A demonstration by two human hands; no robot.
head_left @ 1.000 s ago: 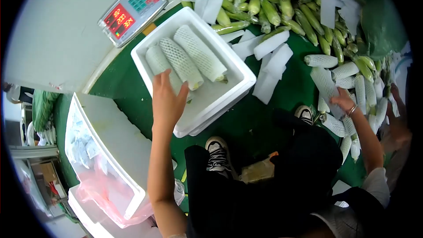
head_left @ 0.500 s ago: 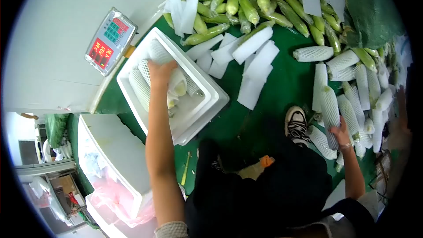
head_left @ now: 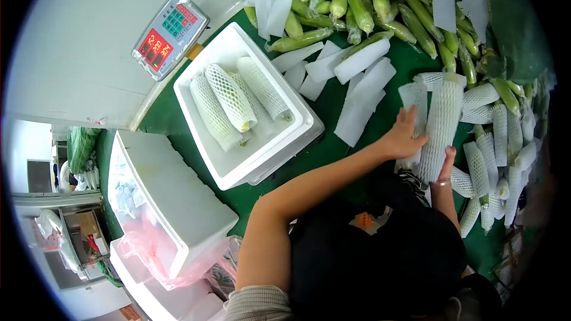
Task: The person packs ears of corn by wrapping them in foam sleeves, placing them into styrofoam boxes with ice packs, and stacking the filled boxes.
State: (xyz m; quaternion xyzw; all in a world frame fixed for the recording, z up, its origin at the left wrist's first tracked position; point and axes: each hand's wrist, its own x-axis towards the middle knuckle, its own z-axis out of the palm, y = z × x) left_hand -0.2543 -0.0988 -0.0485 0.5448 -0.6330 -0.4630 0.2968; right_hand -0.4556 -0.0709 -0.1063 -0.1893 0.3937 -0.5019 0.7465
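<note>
My left hand (head_left: 404,137) reaches across to the right and grips a corn cob in white foam net (head_left: 416,107). Beside it, my right hand (head_left: 446,169) holds a larger net-wrapped cob (head_left: 441,122) upright from below, its fingers partly hidden behind the net. The two cobs are side by side. In the white foam box (head_left: 225,179) at centre left lie several net-wrapped cobs (head_left: 229,96), one resting over others. More wrapped cobs (head_left: 486,151) are piled right of my right hand.
Bare green corn (head_left: 360,12) is heaped at the top, with white foam sheets (head_left: 363,104) below it. A scale with a red display (head_left: 156,50) stands upper left. Another white foam box (head_left: 172,184) and pink plastic (head_left: 148,249) are lower left. A green sack (head_left: 520,30) is upper right.
My left hand has left the foam box and moved right to the wrapped cobs. My right hand has raised a cob. The wrapped cobs in the box now lie uncovered by my hand.
</note>
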